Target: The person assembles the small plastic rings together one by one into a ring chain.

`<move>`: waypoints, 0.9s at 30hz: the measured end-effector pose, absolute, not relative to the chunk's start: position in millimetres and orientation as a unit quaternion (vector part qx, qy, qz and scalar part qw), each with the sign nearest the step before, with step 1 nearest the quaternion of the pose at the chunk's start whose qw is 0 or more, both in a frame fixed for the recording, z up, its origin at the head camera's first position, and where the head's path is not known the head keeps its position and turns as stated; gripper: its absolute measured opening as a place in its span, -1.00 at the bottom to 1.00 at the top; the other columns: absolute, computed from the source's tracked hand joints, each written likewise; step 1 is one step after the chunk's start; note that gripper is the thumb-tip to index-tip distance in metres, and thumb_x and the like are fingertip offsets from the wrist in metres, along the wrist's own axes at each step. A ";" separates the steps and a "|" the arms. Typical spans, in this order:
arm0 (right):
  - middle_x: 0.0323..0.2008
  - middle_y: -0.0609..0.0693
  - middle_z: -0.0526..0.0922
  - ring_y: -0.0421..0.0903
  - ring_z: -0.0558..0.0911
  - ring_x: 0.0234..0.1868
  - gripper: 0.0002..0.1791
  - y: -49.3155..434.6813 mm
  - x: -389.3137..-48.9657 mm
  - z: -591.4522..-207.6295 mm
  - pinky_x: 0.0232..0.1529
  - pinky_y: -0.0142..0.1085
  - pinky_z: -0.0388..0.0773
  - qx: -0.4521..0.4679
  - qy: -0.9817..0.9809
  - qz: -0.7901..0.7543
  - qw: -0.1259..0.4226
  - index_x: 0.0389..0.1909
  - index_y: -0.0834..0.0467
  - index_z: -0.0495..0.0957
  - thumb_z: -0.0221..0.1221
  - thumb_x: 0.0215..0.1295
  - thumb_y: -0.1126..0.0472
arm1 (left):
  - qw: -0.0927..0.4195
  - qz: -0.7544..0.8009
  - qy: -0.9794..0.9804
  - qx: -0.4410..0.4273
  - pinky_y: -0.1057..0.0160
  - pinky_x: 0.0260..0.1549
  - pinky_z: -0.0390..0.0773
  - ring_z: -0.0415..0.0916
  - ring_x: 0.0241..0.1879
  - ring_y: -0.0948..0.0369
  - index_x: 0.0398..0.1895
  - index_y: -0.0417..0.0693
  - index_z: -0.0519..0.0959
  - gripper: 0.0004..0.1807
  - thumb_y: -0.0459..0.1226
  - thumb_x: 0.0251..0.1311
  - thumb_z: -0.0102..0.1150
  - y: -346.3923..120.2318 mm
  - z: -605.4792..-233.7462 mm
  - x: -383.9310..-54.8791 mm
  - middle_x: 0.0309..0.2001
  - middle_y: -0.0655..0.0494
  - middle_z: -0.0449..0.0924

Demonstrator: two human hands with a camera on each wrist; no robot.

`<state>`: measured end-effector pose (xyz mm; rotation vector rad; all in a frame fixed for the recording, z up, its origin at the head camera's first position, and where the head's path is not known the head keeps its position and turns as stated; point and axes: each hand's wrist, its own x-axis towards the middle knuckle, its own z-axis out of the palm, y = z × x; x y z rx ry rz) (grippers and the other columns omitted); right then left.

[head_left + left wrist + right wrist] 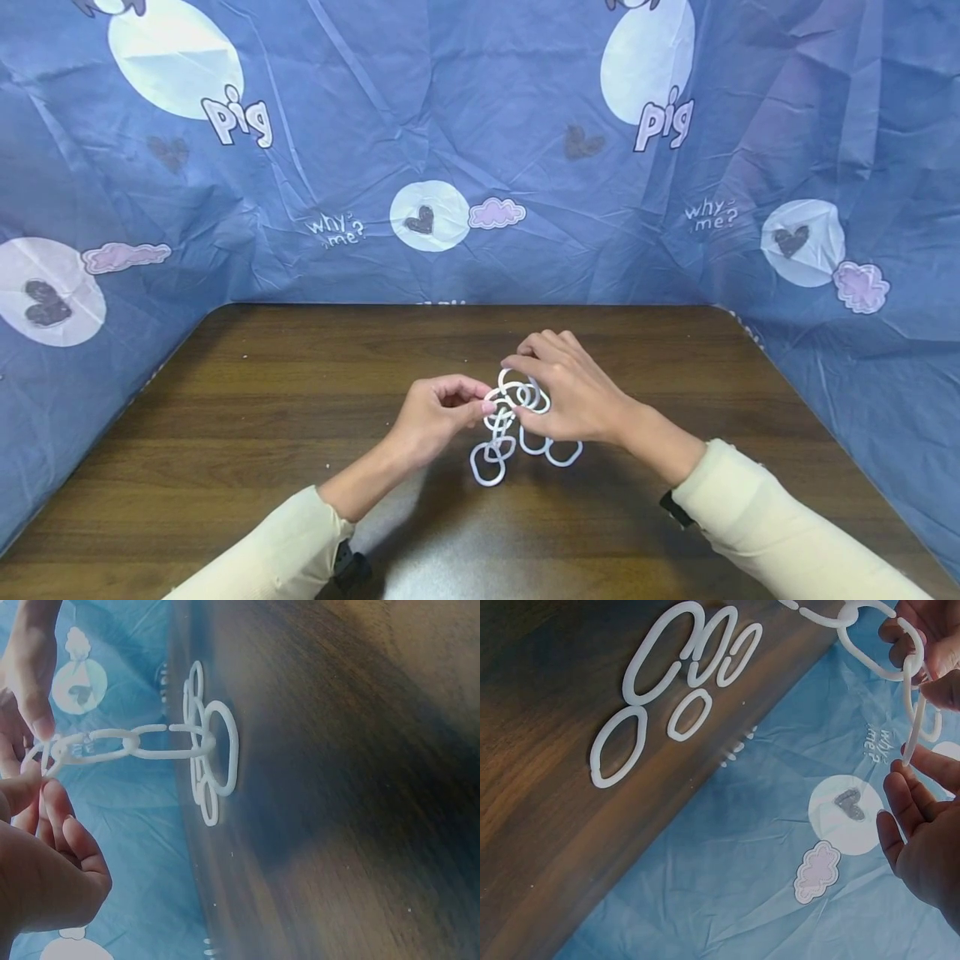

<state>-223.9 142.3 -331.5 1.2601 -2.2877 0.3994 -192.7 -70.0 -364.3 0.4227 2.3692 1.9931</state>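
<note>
A chain of white plastic chain links (517,398) is held up between both hands above the table. My left hand (438,417) pinches one link between thumb and fingers. Close by on the right, my right hand (576,396) holds a link at the chain's upper end, thumb on one side and a fingertip on the other. Several joined links (97,744) hang from the hands toward the table. More white oval links (649,656) lie on the wood beneath; small gaps show in the sides of some. Fingers partly hide the held links.
The brown wooden table (300,358) spreads under both forearms. A blue printed cloth (480,125) stands behind its far edge and along both sides. Dark bands (351,567) sit at the wrists, by the pale sleeves. Tiny white specks dot the tabletop.
</note>
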 end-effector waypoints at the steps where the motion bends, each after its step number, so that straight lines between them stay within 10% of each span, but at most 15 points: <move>1: -0.24 -0.03 0.53 -0.10 0.43 -0.21 -0.49 142.5 -224.0 -331.8 -0.20 -0.23 0.28 0.462 -0.839 0.147 0.246 -0.09 0.19 0.63 0.32 -0.12 0.02 | 0.007 0.638 0.759 0.134 0.37 -0.49 0.56 0.52 -0.50 0.16 -0.26 -0.33 0.65 -0.79 -0.39 0.04 0.38 -70.0 -364.3 -192.9 -0.46 -0.02 0.65; 27: -0.29 -0.11 0.55 -0.17 0.45 -0.22 -0.53 142.0 -221.3 -330.9 -0.18 -0.26 0.30 0.456 -0.847 0.185 0.201 -0.13 0.15 0.66 0.34 -0.12 0.02 | -0.041 0.632 0.770 0.084 0.34 -0.52 0.53 0.48 -0.55 0.26 -0.26 -0.27 0.66 -0.83 -0.44 0.05 0.35 -73.7 -372.2 -196.0 -0.48 0.03 0.62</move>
